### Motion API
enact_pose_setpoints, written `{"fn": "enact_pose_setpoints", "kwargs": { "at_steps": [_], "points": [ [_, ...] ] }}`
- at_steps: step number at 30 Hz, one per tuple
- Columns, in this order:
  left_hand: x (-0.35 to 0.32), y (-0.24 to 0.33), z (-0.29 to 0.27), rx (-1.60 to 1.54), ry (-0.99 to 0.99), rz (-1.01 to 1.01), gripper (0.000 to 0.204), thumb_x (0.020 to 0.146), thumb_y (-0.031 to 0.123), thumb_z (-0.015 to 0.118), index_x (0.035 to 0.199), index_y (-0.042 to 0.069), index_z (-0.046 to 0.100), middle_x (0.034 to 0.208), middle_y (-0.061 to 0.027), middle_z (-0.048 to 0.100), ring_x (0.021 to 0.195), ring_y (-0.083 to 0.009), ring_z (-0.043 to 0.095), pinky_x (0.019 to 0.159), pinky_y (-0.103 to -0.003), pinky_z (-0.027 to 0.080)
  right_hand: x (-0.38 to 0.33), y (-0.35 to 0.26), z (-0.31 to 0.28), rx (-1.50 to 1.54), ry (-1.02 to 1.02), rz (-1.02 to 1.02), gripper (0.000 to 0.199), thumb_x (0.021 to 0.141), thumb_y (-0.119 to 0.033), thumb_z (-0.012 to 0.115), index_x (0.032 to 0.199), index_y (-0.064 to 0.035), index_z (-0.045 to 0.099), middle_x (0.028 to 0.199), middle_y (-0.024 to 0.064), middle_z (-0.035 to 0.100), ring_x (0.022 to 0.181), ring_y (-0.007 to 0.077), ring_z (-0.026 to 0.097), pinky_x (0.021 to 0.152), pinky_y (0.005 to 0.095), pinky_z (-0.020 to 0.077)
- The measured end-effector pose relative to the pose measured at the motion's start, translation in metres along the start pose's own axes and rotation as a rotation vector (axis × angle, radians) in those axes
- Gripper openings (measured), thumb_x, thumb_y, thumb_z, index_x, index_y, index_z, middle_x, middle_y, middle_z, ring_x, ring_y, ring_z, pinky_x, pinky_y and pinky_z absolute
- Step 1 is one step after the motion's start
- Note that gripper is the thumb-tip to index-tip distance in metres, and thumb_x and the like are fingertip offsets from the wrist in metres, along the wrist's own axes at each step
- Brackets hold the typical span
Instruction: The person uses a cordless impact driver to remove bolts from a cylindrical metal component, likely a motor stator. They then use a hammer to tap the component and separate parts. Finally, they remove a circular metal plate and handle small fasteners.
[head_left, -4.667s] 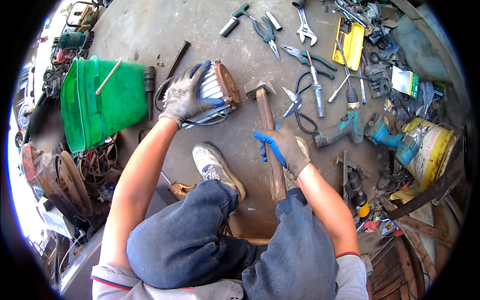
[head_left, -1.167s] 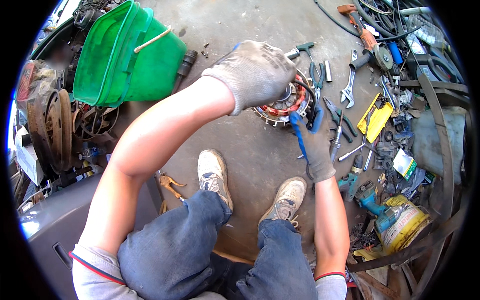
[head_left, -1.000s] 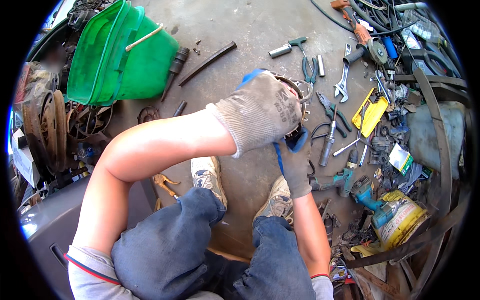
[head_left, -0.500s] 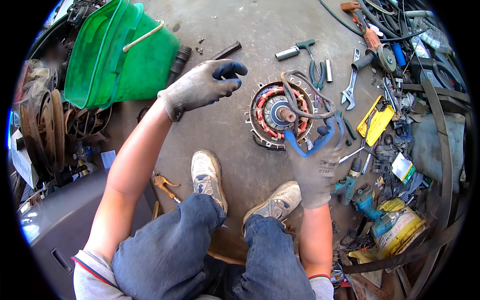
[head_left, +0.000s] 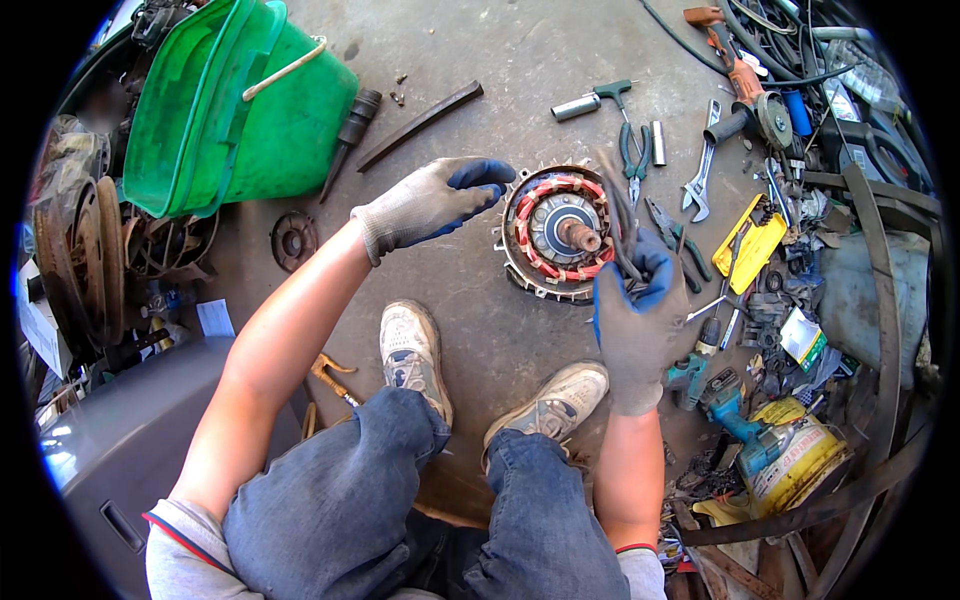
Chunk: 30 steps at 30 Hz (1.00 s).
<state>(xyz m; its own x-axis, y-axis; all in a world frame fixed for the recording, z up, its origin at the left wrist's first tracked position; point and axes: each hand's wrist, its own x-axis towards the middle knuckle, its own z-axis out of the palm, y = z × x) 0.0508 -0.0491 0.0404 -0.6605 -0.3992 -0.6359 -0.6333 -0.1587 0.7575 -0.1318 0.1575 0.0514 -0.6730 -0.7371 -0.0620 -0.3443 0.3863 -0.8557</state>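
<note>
My left hand [head_left: 425, 200] hovers w/ fingers spread, holding nothing, just beside the stator [head_left: 560, 235], which lies flat on the floor [head_left: 480, 330] w/ shaft up. My right hand [head_left: 635, 320] is clamped on its dark cables [head_left: 618, 215], prob. to keep them clear of the windings.

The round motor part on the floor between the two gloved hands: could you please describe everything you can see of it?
The round motor part lies flat on the concrete floor, ahead of the shoes. A toothed grey metal rim rings reddish copper windings, with a grey hub and a stubby rusty shaft pointing up. The right hand holds dark wires running from its right edge; the left hand hovers beside its left edge, contact unclear.
</note>
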Motion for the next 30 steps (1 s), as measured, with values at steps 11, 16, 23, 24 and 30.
{"fn": "enact_pose_setpoints", "kwargs": {
  "at_steps": [11,16,23,24,30],
  "points": [
    [-0.032,-0.043,0.017,0.015,-0.009,-0.233,0.044,0.100,0.024,0.064,0.140,0.006,0.059,0.123,-0.0030,0.068,0.105,-0.0081,0.060,0.091,-0.026,0.052,-0.160,0.093,-0.033,0.795,0.143,1.007,0.025,0.101,-0.023,0.063,0.109,0.0012,0.064,0.099,0.0133,0.069,0.091,0.0259,0.070,0.077,0.0419,0.0615],
    [-0.056,-0.089,0.035,0.259,-0.063,-0.190,0.054,0.095,0.035,0.064,0.138,0.003,0.058,0.133,-0.0195,0.065,0.124,-0.0310,0.062,0.106,-0.038,0.047,-0.169,0.087,-0.052,0.370,-0.003,0.766,0.024,0.102,-0.016,0.059,0.109,0.0057,0.066,0.104,0.0136,0.070,0.092,0.0203,0.068,0.083,0.0337,0.0556],
    [-0.110,-0.149,0.024,0.421,0.489,-0.244,0.038,0.091,0.029,0.069,0.119,0.003,0.066,0.112,-0.0178,0.067,0.099,-0.0275,0.068,0.091,-0.040,0.054,-0.149,0.119,-0.076,-0.115,0.063,0.665,0.051,0.101,-0.020,0.062,0.143,0.0066,0.048,0.130,0.0198,0.060,0.114,0.0259,0.061,0.096,0.0380,0.0498],
    [-0.120,-0.177,0.009,0.335,0.660,-0.309,0.035,0.090,0.024,0.069,0.117,0.003,0.066,0.102,-0.0177,0.069,0.091,-0.0251,0.069,0.079,-0.039,0.056,-0.151,0.121,-0.072,-0.102,0.061,0.646,0.053,0.101,-0.020,0.062,0.144,0.0061,0.047,0.132,0.0204,0.058,0.116,0.0265,0.060,0.097,0.0386,0.0490],
    [-0.165,-0.250,-0.071,0.624,0.994,-0.680,0.057,0.081,0.035,0.077,0.128,0.006,0.063,0.133,-0.0226,0.061,0.122,-0.0391,0.058,0.103,-0.045,0.048,-0.152,0.112,-0.075,-0.142,-0.001,0.562,0.054,0.101,-0.021,0.062,0.146,0.0057,0.046,0.136,0.0217,0.057,0.120,0.0287,0.058,0.103,0.0400,0.0458]
  ]
}}
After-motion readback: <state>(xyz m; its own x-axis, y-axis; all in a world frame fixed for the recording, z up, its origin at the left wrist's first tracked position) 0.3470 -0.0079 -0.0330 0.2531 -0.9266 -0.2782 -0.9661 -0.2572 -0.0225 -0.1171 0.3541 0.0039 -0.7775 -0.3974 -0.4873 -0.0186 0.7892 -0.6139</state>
